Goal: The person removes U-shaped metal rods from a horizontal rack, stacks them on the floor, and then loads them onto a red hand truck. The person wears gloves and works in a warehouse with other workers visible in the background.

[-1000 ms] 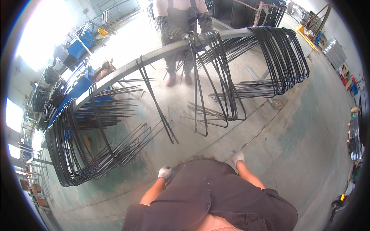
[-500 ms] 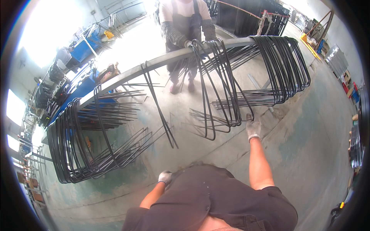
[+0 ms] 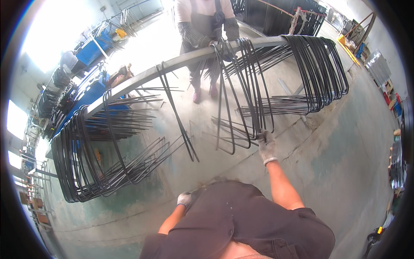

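Black bent metal rod frames hang over a long grey metal beam (image 3: 181, 58). In the middle group, my right hand (image 3: 267, 146), in a pale knitted glove, has its fingers closed around the lower corner of one black rod frame (image 3: 255, 103). My left hand (image 3: 184, 198), gloved too, stays low beside my dark shirt, away from the frames; its fingers are mostly hidden. Across the beam, a co-worker's gloved hands (image 3: 215, 45) are at the tops of the same middle frames.
A dense row of frames (image 3: 319, 73) hangs at the right end, and another bundle (image 3: 71, 164) at the left. Two crossing rods (image 3: 174, 108) dangle between. Blue equipment (image 3: 92, 88) stands at the far left, and a dark stack (image 3: 276, 17) behind the beam.
My right hand has moved left, bringing the gripped rod's lower corner in towards the other middle frames. The co-worker has shifted slightly; my left hand stays about where it was.
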The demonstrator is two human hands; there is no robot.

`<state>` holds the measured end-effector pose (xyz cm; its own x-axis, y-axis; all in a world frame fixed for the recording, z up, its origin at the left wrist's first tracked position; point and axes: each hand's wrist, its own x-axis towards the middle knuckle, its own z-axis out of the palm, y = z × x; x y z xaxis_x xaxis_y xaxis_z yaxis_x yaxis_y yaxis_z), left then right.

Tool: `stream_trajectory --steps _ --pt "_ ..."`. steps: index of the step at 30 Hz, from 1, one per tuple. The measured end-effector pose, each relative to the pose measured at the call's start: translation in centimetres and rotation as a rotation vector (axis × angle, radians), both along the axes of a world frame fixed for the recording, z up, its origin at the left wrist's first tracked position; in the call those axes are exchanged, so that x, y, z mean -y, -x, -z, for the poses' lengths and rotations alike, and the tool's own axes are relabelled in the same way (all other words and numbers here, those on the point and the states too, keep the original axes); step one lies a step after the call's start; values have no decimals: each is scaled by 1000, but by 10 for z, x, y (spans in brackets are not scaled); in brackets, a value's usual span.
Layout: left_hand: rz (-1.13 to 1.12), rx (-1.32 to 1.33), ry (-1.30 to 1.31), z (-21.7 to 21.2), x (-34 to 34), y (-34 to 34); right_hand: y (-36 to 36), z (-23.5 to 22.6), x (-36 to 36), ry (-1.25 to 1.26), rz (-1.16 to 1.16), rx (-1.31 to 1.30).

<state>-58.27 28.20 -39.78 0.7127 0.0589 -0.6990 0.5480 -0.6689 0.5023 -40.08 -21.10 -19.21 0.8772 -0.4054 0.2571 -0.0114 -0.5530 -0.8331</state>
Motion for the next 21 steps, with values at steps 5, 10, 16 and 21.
stream_trajectory --steps 5,10,16,21 --pt "119 93 -45 29 -19 -14 -5 1 -27 -395 -185 80" --pt "1 20 -29 -24 0 -23 -37 -18 -54 -643 -417 -195" --pt "-11 70 -72 -13 -13 -20 -67 -53 -82 -891 -649 -286" --pt "-17 47 -116 -19 -16 -15 -117 -48 -116 -1436 -852 -282"
